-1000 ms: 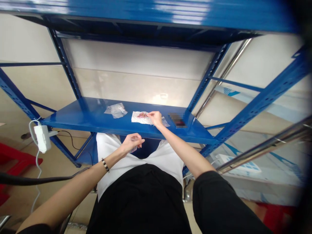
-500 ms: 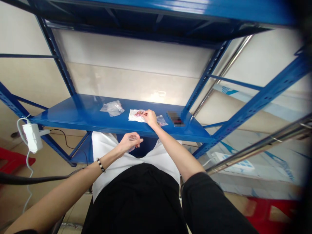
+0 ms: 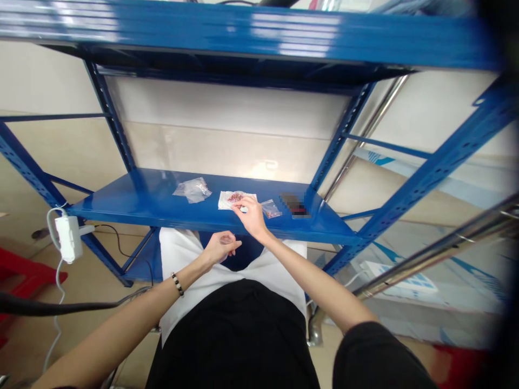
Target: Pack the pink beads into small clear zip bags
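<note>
So the person is standing right up against a blue metal shelf (image 3: 133, 202), both arms out in front. The right hand (image 3: 252, 215) is over the front edge of the shelf, about the middle of its length, with the fingertips (image 3: 240, 203) drawn together on a little heap of red beads (image 3: 235, 197). The beads sit on a white sheet (image 3: 225, 201), which lies flat just behind the front edge. The grip there looks pinched nearly shut, but the beads are tiny, and I honestly can't tell if one is actually between the fingers.

The left hand (image 3: 221, 246) hangs in front of the shelf, below its front edge and well apart from the beads. It's palm up with the fingers curled in and the thumb touching them. The grip is half closed, and there may be something small and clear in it (can't tell from here). There's a bead bracelet (image 3: 176, 284) on that wrist.

The other stuff on the shelf:
- A crumpled pile of clear plastic bags (image 3: 193, 189) lies left of the sheet, a bit further back.
- A small clear bag (image 3: 271, 208) sits just right of the right hand.
- Past that, toward the right end of the shelf, there's a dark object (image 3: 295, 205) too blurred to name.

A white power adapter (image 3: 67, 238) dangles on its cable off the shelf's left front corner.
</note>
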{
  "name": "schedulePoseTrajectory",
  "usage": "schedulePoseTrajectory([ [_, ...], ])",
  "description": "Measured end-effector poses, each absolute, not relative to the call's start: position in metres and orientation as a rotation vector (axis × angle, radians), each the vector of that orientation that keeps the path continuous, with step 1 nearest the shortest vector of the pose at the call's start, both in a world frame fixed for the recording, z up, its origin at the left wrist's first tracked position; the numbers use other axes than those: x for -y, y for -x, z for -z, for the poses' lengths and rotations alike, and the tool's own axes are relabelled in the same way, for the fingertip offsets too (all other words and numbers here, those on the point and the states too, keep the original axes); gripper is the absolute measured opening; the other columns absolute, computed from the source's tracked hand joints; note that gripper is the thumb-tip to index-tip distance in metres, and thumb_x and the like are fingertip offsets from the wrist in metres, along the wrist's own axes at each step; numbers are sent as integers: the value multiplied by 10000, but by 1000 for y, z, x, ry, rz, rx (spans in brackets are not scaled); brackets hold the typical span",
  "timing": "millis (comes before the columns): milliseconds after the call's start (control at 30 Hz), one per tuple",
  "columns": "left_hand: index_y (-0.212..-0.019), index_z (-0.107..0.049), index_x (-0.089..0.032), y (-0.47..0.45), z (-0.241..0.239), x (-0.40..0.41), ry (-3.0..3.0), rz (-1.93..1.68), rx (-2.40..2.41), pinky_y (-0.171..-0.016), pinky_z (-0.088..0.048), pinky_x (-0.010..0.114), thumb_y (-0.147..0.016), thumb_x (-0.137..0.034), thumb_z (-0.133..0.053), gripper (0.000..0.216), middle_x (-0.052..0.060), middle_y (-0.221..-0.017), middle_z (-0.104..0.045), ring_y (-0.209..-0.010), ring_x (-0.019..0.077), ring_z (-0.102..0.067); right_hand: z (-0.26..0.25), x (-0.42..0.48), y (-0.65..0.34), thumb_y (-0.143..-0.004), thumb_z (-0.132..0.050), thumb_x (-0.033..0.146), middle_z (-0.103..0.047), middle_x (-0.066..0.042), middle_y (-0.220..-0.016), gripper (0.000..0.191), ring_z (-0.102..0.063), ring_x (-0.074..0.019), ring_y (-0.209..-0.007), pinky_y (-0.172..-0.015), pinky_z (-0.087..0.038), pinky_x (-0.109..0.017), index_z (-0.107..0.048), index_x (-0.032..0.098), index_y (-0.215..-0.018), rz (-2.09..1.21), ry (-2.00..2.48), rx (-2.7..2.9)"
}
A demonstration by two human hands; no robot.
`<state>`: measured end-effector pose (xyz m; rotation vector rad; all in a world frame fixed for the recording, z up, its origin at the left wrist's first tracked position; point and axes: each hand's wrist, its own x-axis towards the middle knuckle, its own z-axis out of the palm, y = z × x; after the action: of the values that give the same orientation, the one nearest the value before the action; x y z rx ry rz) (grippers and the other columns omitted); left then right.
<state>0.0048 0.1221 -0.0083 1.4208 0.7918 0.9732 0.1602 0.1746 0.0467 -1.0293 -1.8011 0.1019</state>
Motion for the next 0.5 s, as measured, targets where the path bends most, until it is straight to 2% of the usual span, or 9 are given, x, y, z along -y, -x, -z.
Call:
schedulePoseTrajectory([
  [200, -689, -560, -141, -6, 20, -114, -1562, -948, -759, -495, -388, 203, -655, -264, -738, 219, -29, -554, -561, -498, 91, -518, -18, -87, -151, -855, -671, 331, -657, -38, -763, 136, -553, -203, -798, -740, -432, -339, -738, 235, -785, -362, 1059, 1844],
  [400, -687, -548, -146, -12, 29, -112, -1546, -869, -860, -449, -372, 202, -672, -192, -647, 110, -35, -506, -559, -452, 98, -505, -2, -93, -154, -819, -717, 345, -622, -27, -696, 135, -523, -189, -755, -708, -410, -328, -749, 237, -744, -424, 1090, 1881],
  [500, -685, -561, -140, -11, 24, -119, -1606, -875, -829, -469, -380, 197, -663, -186, -660, 112, -25, -535, -579, -487, 100, -528, -8, -96, -156, -834, -702, 358, -627, -31, -709, 141, -524, -194, -765, -730, -413, -341, -761, 249, -768, -417, 1068, 1897],
])
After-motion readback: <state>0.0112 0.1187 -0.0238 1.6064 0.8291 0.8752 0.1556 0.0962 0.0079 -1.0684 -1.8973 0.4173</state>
